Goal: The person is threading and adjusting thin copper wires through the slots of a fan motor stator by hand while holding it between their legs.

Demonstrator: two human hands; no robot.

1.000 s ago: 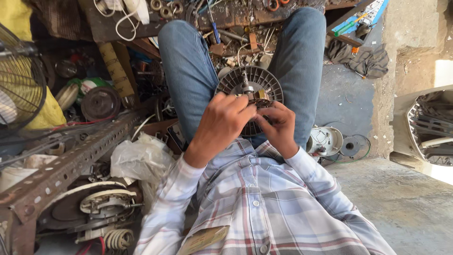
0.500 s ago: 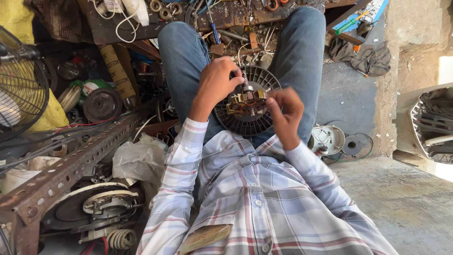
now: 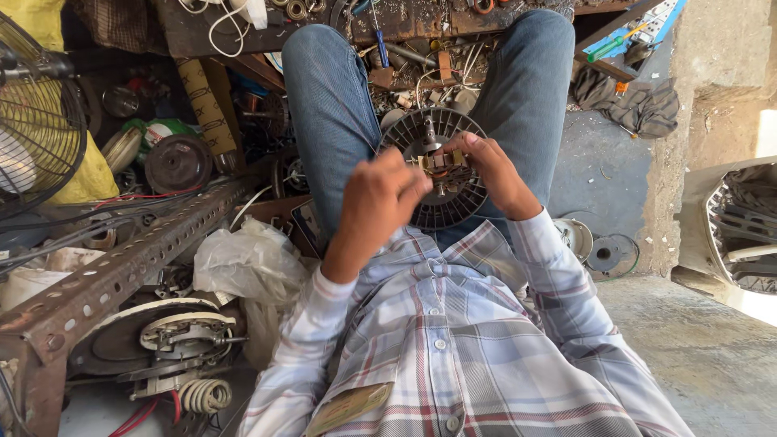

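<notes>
A round grey fan motor housing (image 3: 417,137) with radial fins rests on my lap between my jeans-clad thighs. At its centre sits a small copper-wound motor core (image 3: 441,164). My left hand (image 3: 374,202) is curled in front of the housing, its fingertips pinching at the core's left side. My right hand (image 3: 492,174) grips the core and housing from the right. A metal shaft sticks up from the middle of the housing.
A wire fan guard (image 3: 36,113) stands far left. A rusty perforated angle bar (image 3: 121,271) runs diagonally at left, beside a white plastic bag (image 3: 251,263) and another motor with copper coils (image 3: 174,340). Tools and scrap litter the workbench (image 3: 421,32) ahead. Grey rags (image 3: 639,101) lie at right.
My left hand has come down from the top of the housing to its front left. My right hand has moved up onto the core. The housing sits slightly higher on my lap.
</notes>
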